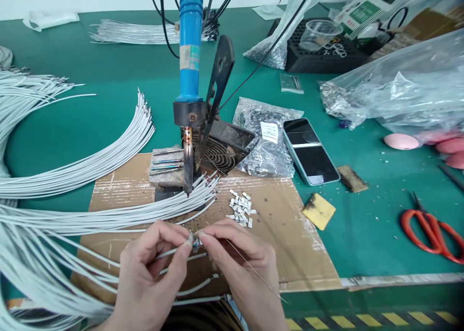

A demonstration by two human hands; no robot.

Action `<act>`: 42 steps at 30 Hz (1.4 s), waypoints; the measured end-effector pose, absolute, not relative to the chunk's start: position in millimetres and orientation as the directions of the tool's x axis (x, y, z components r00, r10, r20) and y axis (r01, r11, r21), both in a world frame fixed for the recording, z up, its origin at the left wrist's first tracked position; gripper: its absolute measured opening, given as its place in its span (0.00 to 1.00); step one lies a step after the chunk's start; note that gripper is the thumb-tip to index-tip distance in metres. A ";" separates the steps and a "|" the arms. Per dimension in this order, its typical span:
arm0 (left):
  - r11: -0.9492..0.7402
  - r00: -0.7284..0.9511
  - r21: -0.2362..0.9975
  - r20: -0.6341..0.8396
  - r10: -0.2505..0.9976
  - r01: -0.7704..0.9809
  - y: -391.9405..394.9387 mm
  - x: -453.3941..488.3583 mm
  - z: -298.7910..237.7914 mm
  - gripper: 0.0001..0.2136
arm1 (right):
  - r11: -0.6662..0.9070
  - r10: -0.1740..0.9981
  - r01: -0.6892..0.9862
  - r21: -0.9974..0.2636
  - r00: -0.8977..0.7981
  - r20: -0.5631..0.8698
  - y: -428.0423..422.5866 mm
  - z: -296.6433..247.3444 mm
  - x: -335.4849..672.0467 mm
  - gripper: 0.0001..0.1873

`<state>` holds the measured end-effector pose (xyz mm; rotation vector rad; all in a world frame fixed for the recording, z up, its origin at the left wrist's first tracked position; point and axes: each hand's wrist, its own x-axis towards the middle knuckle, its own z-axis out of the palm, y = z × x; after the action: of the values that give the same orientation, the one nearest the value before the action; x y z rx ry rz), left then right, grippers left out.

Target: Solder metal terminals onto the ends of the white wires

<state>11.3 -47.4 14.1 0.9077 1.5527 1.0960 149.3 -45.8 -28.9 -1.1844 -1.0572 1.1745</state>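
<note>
My left hand pinches the end of a white cable between thumb and forefinger. My right hand pinches a small metal part against that cable end, and a thin strand of solder wire runs back across its fingers. Both hands meet low over a sheet of cardboard. Just beyond them lies a small heap of silver parts. A blue-handled soldering iron stands upright in its holder, tip down above a fan of white cable ends.
Bundles of white cables curve over the green table at left. A phone and bags of parts lie right of the iron. Red scissors rest at far right, a yellow sponge at the cardboard's edge, plastic bags behind.
</note>
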 end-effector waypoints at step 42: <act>0.254 -0.353 0.960 -0.199 0.914 0.115 -14.5 13.7 -0.9 0.05 | 0.053 0.982 0.020 -0.998 0.178 0.056 -31.5 -27.2 139.4 0.11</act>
<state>13.7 -14.5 -0.9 0.9609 1.6819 1.1918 139.4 -31.5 -27.2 -1.2594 -1.1126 1.0296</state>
